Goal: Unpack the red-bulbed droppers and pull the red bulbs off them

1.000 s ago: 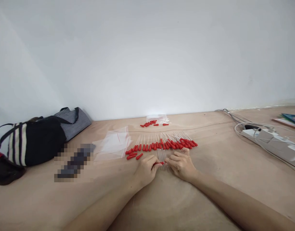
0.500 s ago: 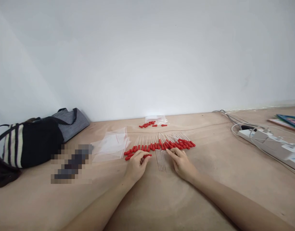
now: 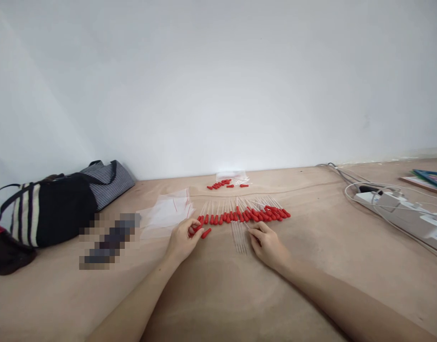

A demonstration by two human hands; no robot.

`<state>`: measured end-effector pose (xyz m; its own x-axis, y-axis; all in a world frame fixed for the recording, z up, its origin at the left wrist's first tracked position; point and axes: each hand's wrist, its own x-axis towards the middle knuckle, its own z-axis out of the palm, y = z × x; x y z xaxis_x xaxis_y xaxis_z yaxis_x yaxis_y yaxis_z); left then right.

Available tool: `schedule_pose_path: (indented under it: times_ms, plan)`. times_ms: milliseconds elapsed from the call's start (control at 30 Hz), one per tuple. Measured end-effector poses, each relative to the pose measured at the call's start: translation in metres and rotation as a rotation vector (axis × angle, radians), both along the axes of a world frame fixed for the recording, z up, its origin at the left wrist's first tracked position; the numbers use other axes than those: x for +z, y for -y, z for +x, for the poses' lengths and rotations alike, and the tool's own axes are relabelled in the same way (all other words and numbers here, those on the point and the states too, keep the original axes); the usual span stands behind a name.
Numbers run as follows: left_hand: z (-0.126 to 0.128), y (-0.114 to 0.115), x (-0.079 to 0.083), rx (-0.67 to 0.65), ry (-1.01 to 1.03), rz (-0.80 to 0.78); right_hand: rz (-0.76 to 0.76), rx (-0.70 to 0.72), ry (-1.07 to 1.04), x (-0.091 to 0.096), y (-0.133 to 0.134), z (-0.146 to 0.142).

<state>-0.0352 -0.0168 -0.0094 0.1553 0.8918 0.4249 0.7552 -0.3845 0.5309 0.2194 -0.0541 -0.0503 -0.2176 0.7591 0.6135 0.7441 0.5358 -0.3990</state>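
Note:
My left hand (image 3: 184, 237) is closed, thumb and fingers curled round a red rubber dropper bulb (image 3: 196, 230), which the fingers partly cover. Just beyond its thumb another red bulb (image 3: 206, 233) lies on the wooden table. My right hand (image 3: 270, 243) is closed too, its thumb and index finger pinching the end of a thin clear tube (image 3: 248, 226). Beside that hand, several clear tubes (image 3: 238, 238) lie side by side. In front of both hands runs a row of droppers (image 3: 232, 216), their red bulbs towards me and pale stems pointing away.
Flat clear bags (image 3: 164, 211) lie to the left. Near the wall are more red bulbs (image 3: 220, 184) and a small bag (image 3: 230, 175). A black bag (image 3: 66, 209) stands far left; a white power strip (image 3: 411, 209) with cables lies right.
My left hand has moved left, and the red bulb that pointed out of its fingers is no longer there. A bulb now lies beside its thumb. My right hand has hardly moved.

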Motion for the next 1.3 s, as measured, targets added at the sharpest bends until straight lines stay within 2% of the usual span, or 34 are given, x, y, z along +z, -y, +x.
schedule_pose_path:
  times_ms: [267,400,567,733,933,1067,1133,1200,1300]
  plan:
    - [0.005,0.001,-0.002,-0.019,-0.085,-0.01,-0.012,0.055,-0.022,0.002,0.001,-0.008]
    - [-0.003,-0.013,0.007,0.134,-0.21,0.022,-0.049,0.061,-0.014,0.001,0.0,-0.008]
    - [-0.005,-0.039,0.023,0.349,-0.469,-0.18,-0.062,0.043,-0.013,0.005,-0.001,-0.002]
    - [0.008,-0.053,0.03,0.394,-0.587,-0.325,-0.035,0.033,-0.063,0.009,-0.002,0.008]
    - [0.02,-0.061,0.029,0.425,-0.606,-0.376,-0.011,0.023,-0.076,0.01,-0.003,0.012]
    - [0.02,-0.058,0.037,0.444,-0.592,-0.336,0.015,0.016,-0.078,0.01,-0.004,0.013]
    - [0.022,-0.05,0.042,0.439,-0.586,-0.27,0.038,0.011,-0.082,0.01,-0.005,0.013]
    - [0.025,-0.036,0.043,0.378,-0.561,-0.162,0.057,0.02,-0.082,0.011,-0.005,0.014]
    - [0.035,-0.009,0.033,0.102,-0.448,0.047,0.101,0.046,-0.083,0.011,-0.002,0.012]
